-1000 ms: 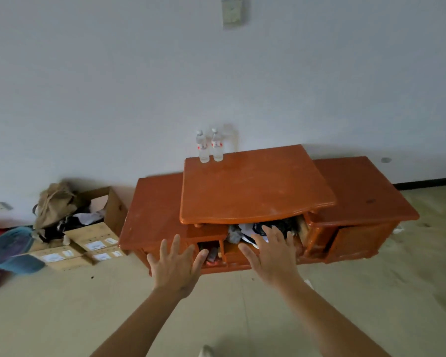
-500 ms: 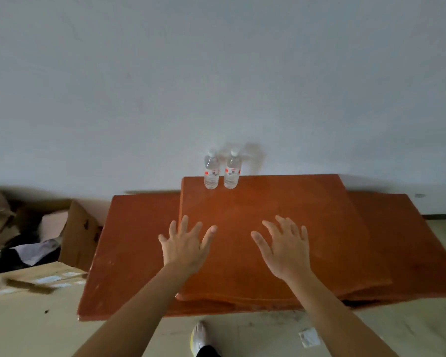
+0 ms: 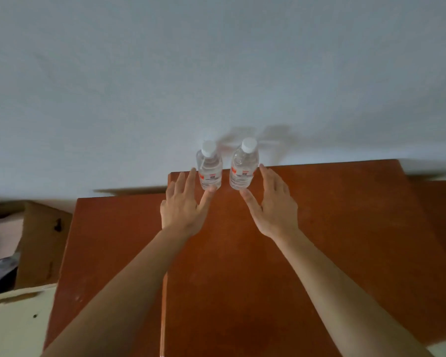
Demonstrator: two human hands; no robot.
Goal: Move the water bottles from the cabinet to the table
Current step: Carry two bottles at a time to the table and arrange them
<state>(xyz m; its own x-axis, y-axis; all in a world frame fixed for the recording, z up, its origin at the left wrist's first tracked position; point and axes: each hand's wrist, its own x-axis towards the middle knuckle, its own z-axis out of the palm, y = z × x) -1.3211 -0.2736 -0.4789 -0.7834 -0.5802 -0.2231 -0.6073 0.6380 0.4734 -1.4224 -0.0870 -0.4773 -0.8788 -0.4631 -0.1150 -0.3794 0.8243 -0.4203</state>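
While upright, two water bottles (image 3: 209, 173) (image 3: 243, 171) (capped)

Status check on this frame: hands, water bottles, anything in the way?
Both open: left hand beside left water bottle, right hand beside right water bottle. Bottles upright on cabinet top, not gripped. Nothing between hands and bottles.

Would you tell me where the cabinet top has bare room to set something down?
Bare: the raised centre top right of the right hand and between the forearms; the lower left wing beside the cardboard box. Crowded: the back edge by the wall, where the left hand and right hand flank the left bottle and right bottle.
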